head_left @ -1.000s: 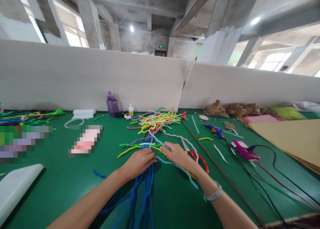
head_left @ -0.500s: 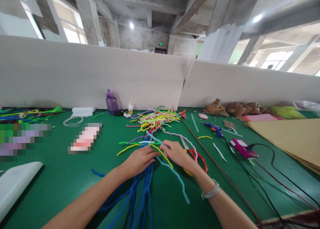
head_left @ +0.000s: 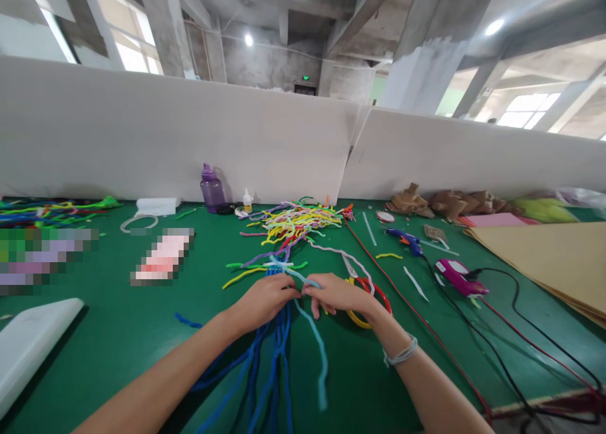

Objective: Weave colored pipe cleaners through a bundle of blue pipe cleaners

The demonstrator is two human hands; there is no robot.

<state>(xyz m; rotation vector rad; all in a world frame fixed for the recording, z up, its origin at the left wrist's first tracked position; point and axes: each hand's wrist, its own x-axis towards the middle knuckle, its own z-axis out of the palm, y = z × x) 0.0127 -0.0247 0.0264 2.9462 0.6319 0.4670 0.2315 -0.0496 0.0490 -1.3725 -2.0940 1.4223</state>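
Note:
My left hand [head_left: 269,301] is closed over the woven top of a bundle of blue fuzzy strands [head_left: 274,371], which hang down toward the front edge. Just right of it, my right hand [head_left: 334,293] has its fingers bent together near a light blue strand [head_left: 318,339]; its exact grip is too small to tell. That strand runs from above the weave past both hands and trails to the lower right. A yellow strand [head_left: 241,277], a green one [head_left: 233,265] and a short white piece cross the weave's upper end.
Scissors [head_left: 360,317] with red and yellow handles lie beside my right forearm. Behind is a pile of coloured strands [head_left: 303,222]. A glue gun [head_left: 407,241], a pink box [head_left: 459,279] and cables are right; a purple bottle [head_left: 212,191] stands back left.
My right hand has turned with its fingers pointing down. The light blue strand's loose end has swung left, and the yellow strand's right part is now mostly covered by my right hand.

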